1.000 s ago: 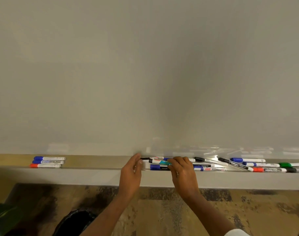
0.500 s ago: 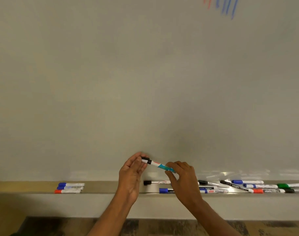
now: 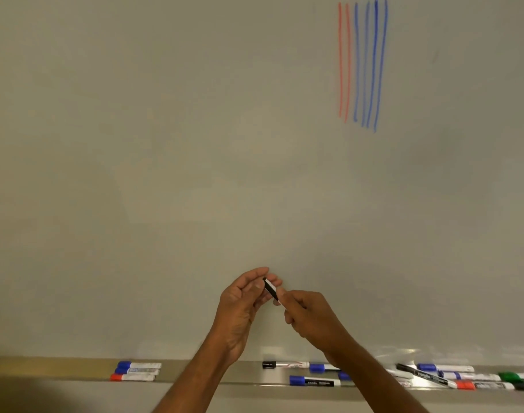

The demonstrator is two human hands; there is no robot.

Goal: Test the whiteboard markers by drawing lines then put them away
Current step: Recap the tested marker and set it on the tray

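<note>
Marker (image 3: 271, 289), upper end pinched in left grip (image 3: 243, 305), lower end clasped in right grip (image 3: 311, 317)

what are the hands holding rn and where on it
One black-capped marker, held in front of the board. The left hand pinches the black cap end and the right hand grips the barrel, mostly hidden in its fingers.

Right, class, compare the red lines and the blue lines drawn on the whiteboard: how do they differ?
The red marker lines number two; the blue marker lines number four. The red lines stand left of the blue lines. The blue lines reach lower than the red lines. Both are near-vertical strokes on the white whiteboard.
</note>
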